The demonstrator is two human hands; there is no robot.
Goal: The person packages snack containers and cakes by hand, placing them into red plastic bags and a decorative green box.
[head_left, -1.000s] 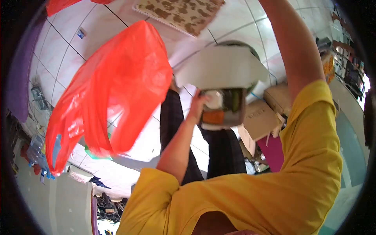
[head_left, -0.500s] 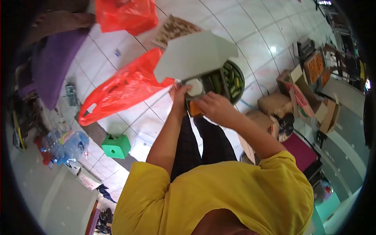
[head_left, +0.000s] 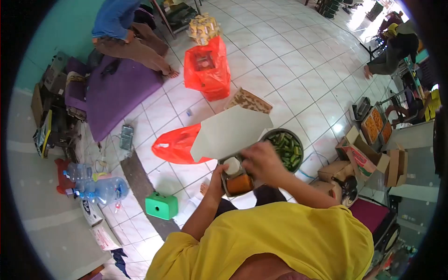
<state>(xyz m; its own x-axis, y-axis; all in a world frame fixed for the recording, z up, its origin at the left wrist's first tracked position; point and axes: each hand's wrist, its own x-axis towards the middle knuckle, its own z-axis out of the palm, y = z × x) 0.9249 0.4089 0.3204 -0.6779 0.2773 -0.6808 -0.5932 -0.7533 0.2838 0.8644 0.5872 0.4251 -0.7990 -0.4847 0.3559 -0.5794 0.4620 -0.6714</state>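
My left hand point(head_left: 217, 181) grips the left edge of an open box point(head_left: 232, 133) with its pale lid raised. In the box are a white round container point(head_left: 232, 166) and an orange-brown item point(head_left: 240, 185). My right hand point(head_left: 264, 161) is over the box's right side, blurred, its fingers bent; what they hold, if anything, cannot be made out. Right of the box stands a round tub of green cut vegetables point(head_left: 287, 151). A red plastic bag point(head_left: 177, 143) lies to the left of the lid.
A patterned box point(head_left: 248, 101) and a filled red bag point(head_left: 207, 70) are beyond the lid. A green stool point(head_left: 161, 206) and water bottles point(head_left: 105, 190) stand left, cardboard boxes point(head_left: 359, 151) right. One person sits on a purple mat point(head_left: 116, 100); others are at upper right.
The view has tilted up, showing more floor and a person on the mat. My right hand has lifted off the orange-brown item, toward the box's right side.
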